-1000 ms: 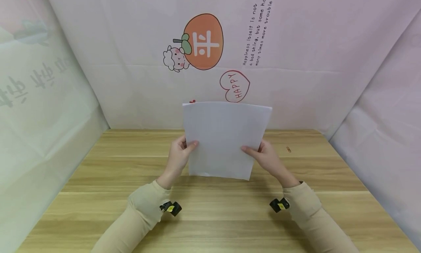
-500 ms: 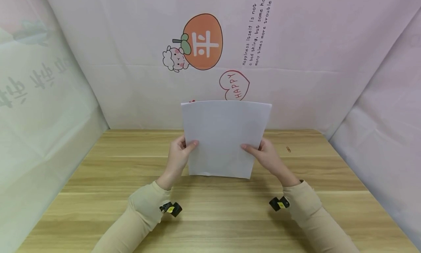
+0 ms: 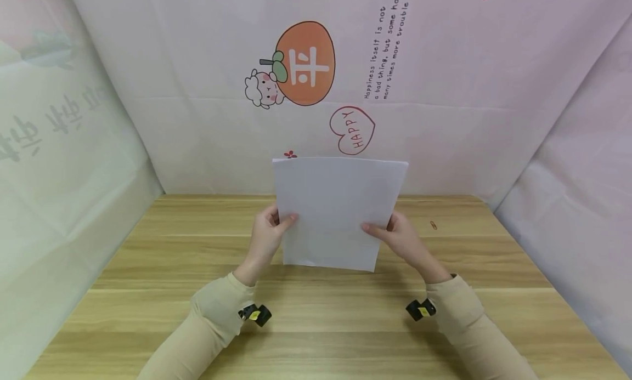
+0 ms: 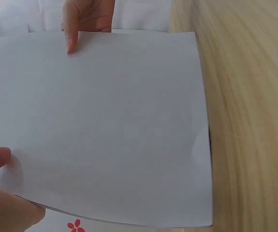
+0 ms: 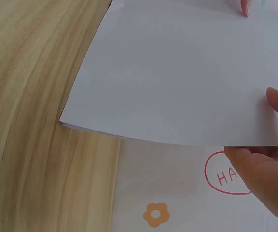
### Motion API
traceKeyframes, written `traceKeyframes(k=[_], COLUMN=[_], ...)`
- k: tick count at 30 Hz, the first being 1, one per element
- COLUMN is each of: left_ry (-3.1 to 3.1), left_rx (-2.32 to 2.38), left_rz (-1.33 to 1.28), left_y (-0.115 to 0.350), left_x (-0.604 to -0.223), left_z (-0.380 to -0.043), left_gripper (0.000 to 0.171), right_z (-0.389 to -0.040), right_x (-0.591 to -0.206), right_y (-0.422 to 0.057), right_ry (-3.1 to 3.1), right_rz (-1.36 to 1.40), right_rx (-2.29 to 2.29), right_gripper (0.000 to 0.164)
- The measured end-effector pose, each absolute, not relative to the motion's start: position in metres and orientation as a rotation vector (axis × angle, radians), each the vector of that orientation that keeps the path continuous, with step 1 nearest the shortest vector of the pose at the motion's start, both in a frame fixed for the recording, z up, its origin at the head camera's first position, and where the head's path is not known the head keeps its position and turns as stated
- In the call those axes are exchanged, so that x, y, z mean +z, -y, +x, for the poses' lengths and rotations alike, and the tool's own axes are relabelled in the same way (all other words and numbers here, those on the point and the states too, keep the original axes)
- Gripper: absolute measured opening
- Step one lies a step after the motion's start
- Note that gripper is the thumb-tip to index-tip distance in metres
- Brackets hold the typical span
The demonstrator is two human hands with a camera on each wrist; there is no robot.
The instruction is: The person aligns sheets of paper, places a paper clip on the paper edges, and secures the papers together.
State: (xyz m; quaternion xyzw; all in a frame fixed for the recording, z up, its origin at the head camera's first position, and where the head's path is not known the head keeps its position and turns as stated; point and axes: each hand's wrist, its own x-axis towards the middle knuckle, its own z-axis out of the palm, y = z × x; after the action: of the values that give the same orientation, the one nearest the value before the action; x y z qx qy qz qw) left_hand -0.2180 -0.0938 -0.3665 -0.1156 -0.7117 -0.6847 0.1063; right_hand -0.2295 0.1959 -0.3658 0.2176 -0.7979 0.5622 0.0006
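Note:
A stack of blank white paper (image 3: 331, 193) stands upright above the middle of the table, its lower edge close to or on the wood; I cannot tell which. My left hand (image 3: 267, 232) grips its left edge, thumb on the near face and fingers behind. On the opposite edge my right hand (image 3: 400, 238) holds it the same way. The right wrist view shows the thin layered edge of the paper stack (image 5: 168, 72). Seen from the left wrist, the paper (image 4: 115, 121) bows slightly between both hands. Most fingers are hidden behind it.
An orange-red paper clip (image 3: 433, 225) lies on the wooden table (image 3: 316, 325), to the right of the right hand. A printed white cloth (image 3: 222, 139) hangs behind the table, with more cloth at both sides. A small black camera sits on each wrist.
The paper stack rose very slightly, then dropped a little, its top edge now lower than half a second ago. Both hands keep the same hold; the paper clip has stayed put.

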Motion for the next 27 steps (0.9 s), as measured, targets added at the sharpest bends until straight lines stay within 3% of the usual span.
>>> traceKeyframes(k=[27], left_ry=[2.202], left_rx=[-2.006], left_rz=[-0.238], left_y=[0.094], left_x=[-0.379], left_z=[-0.215], left_gripper=[0.041], right_z=[-0.230], right_x=[-0.373], right_y=[-0.205], right_ry=[2.748], right_rz=[0.888], right_rx=[1.529], right_gripper=[0.049])
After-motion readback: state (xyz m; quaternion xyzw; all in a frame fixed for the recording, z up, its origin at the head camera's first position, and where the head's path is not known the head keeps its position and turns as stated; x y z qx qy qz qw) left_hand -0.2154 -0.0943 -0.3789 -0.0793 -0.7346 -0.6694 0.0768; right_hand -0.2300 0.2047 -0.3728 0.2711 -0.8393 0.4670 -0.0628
